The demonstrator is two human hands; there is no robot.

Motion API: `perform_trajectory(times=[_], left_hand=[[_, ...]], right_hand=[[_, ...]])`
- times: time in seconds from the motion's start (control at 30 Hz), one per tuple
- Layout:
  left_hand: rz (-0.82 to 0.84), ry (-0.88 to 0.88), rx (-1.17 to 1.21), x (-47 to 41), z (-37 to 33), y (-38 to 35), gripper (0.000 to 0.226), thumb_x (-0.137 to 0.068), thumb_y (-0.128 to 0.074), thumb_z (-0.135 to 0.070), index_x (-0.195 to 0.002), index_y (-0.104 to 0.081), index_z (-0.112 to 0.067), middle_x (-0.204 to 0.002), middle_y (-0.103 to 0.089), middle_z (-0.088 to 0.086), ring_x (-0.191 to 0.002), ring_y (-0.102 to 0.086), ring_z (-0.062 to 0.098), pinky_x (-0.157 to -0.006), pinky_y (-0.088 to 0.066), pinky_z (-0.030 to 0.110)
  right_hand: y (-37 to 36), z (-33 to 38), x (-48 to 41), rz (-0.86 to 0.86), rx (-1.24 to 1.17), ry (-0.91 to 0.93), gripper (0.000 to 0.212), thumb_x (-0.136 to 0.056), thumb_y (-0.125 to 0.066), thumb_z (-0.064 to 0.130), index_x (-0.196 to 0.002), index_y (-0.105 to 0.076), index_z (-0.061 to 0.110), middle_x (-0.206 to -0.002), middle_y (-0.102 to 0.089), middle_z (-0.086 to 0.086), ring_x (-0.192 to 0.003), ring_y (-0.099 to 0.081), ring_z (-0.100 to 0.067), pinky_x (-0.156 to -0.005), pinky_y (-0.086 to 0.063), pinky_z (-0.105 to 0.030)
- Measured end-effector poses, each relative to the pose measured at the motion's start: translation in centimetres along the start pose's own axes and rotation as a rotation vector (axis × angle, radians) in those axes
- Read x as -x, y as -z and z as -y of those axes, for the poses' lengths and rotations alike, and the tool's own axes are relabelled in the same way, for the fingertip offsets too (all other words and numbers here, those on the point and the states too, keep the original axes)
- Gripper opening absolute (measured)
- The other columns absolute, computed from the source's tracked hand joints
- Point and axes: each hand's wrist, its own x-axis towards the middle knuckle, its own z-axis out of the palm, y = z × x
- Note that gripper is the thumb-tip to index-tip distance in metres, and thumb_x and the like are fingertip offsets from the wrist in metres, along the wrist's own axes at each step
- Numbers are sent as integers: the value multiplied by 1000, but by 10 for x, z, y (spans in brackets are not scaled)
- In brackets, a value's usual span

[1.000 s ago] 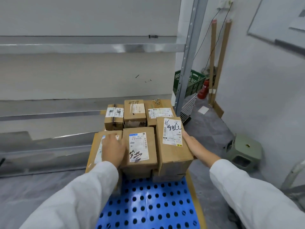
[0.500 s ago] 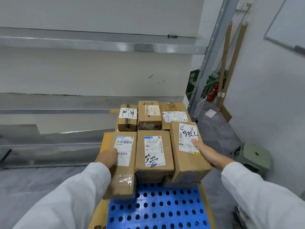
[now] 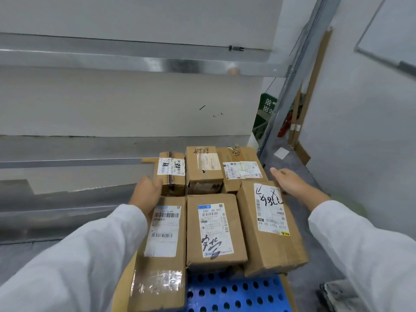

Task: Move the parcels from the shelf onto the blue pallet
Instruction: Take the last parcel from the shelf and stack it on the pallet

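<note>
Head view looks down on six brown cardboard parcels packed in two rows on a blue perforated plastic pallet (image 3: 234, 293). The left hand (image 3: 146, 194) presses against the left side of a small taped parcel (image 3: 172, 174) at the left end of the back row; its fingers are curled loosely, and I cannot tell whether they grip the box or only rest on it. Just below that hand lies a long parcel with a barcode label and clear tape (image 3: 162, 251), its near end reaching past the others. To the right of it sits a middle parcel with a blue-topped label and black scrawl (image 3: 213, 230). The right hand (image 3: 292, 183) is spread flat with fingers apart, holding nothing, just beside the far right corner of a tall parcel with a large white label and black marker writing (image 3: 270, 224). Ahead of that hand's fingertips stands a back-row parcel with a torn white label (image 3: 242, 167), and between the two hands a back-row parcel with handwriting on top (image 3: 203, 167). Beyond the hands runs a grey metal shelf (image 3: 112, 64), bare where visible. Both arms wear white sleeves (image 3: 78, 255).
</note>
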Motion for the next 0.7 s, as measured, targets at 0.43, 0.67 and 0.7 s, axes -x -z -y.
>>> perform_trajectory(times=[0.43, 0.67, 0.7], left_hand=[[44, 67, -19, -45, -17, -34, 45, -101, -46, -40, -122, -59, -2, -121, -64, 18, -109, -58, 35, -88, -44, 36], [15, 110, -41, -46, -5, -25, 44, -98, -48, -41, -116, -61, -3, -119, -65, 15, -98, -58, 30, -83, -45, 34], [25, 107, -32, -48, -2, -26, 44, -98, -48, -42, -115, -60, -3, -118, -65, 15, -100, -59, 31, -84, -46, 36]], right_hand=[[-18, 13, -84, 401, 3, -160, 34, -95, -56, 39, -106, -63, 7, -90, -71, -5, -82, -69, -19, -65, -51, -29], [-17, 24, -81, 479, 60, -130, 36, -94, -58, 43, -101, -63, 8, -92, -72, -6, -81, -70, -17, -60, -50, -25], [-17, 24, -81, 486, 69, -122, 37, -94, -57, 43, -102, -62, 7, -93, -72, -6, -81, -70, -18, -61, -50, -25]])
